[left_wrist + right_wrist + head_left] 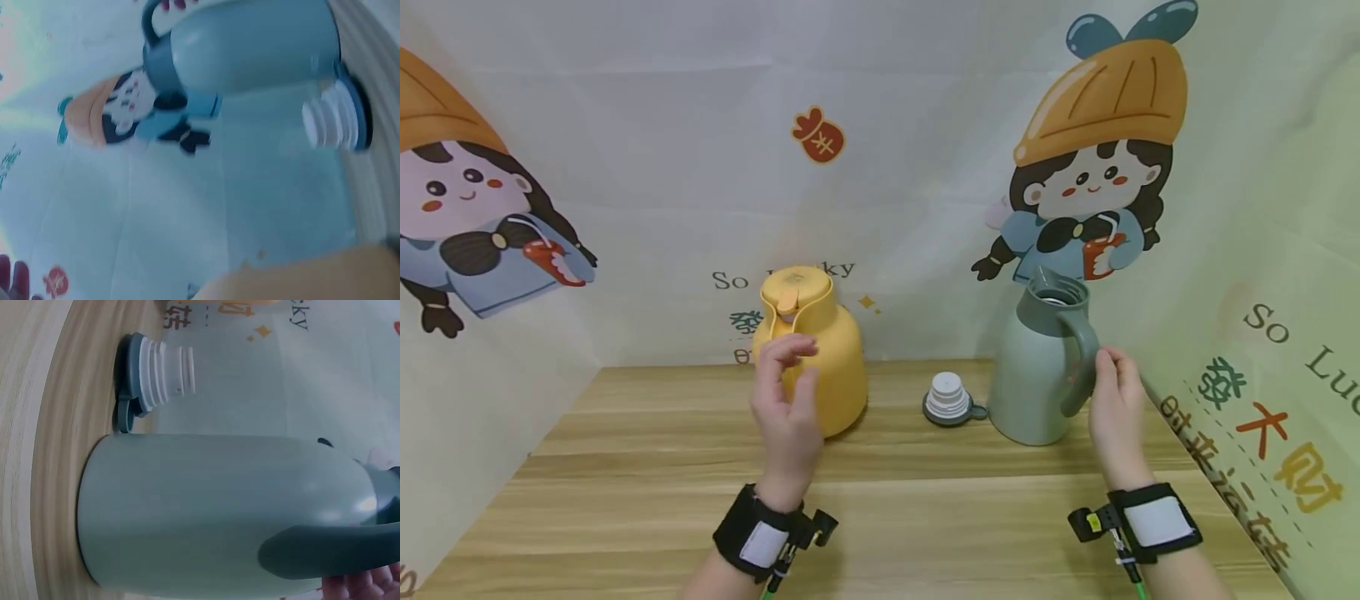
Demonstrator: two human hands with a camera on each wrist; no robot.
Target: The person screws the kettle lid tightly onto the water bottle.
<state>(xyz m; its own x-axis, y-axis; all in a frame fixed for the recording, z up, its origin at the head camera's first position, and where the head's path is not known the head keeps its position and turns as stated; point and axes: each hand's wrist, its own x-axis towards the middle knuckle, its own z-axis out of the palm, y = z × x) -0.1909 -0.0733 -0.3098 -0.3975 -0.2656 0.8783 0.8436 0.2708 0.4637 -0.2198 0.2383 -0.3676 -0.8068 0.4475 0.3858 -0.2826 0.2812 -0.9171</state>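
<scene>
At the right stands a grey-green thermos jug point(1033, 375), upright with its mouth uncovered. My right hand point(1117, 408) is at its handle point(1084, 354), and fingertips show inside the handle loop; in the right wrist view the fingers point(359, 586) lie along the handle. Beside the jug sits its stopper point(947, 400), white ridged plug up and dark ring tab toward the jug. My left hand point(786, 412) is raised with loosely bent fingers and holds nothing. It overlaps the yellow thermos jug point(842, 367), whose lid is on.
The wooden table point(910, 525) runs back to a pale printed cloth point(910, 208) that hangs behind and along both sides. Cartoon figures and lettering cover the cloth. Each wrist wears a black strap with a small camera.
</scene>
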